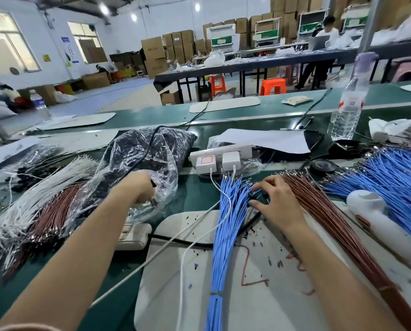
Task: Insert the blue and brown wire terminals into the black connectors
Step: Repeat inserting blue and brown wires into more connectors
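Right of the blue wires (pixel 223 235), black connectors (pixel 256 196) are pinched by the right hand (pixel 278 201) beside the brown wires (pixel 319 206), while the grip of the left hand (pixel 135 187), left of them, is hidden in a plastic bag (pixel 137 151).

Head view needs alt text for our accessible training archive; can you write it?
A person's left hand reaches into a clear plastic bag of dark parts, while the right hand pinches a black connector between a fanned blue wire bundle and a brown wire bundle. All lie on a cluttered green workbench.

Left hand (pixel 137 187) reaching forward — right hand (pixel 277 199) pinching.
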`<control>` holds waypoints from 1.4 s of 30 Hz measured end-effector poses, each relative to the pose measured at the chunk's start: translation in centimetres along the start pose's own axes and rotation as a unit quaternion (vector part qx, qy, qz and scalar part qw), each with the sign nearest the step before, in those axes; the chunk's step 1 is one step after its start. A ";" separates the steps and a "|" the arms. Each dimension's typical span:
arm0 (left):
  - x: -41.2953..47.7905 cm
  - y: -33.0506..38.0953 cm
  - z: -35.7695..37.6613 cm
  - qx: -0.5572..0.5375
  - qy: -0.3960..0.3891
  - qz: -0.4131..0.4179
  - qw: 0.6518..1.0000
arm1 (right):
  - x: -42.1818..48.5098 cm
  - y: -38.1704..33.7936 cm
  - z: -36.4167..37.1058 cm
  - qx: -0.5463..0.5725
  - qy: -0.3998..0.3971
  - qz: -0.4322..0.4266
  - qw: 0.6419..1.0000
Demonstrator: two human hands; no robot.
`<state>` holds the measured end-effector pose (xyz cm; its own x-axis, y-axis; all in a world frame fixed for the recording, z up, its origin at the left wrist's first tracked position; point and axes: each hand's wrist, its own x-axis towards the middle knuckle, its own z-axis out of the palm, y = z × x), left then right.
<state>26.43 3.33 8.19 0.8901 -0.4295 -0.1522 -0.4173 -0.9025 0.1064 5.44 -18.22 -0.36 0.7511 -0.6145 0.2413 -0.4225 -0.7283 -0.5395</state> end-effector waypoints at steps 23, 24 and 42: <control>-5.8 12.7 9.8 -0.172 0.082 0.236 0.953 | -1.2 -1.5 1.1 0.003 0.052 0.004 0.999; -5.6 12.5 10.0 -0.185 0.086 0.240 0.949 | -1.3 -1.5 1.3 -0.019 0.056 0.013 0.998; -4.9 11.3 10.8 -0.395 0.118 0.229 0.882 | -1.8 -3.5 2.0 0.225 0.100 0.160 0.956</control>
<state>15.41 -5.14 -0.44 0.7130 -0.6413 0.2834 -0.5687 -0.2925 0.7688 6.59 -14.00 -0.55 0.4882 -0.8628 0.1310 -0.3192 -0.3162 -0.8934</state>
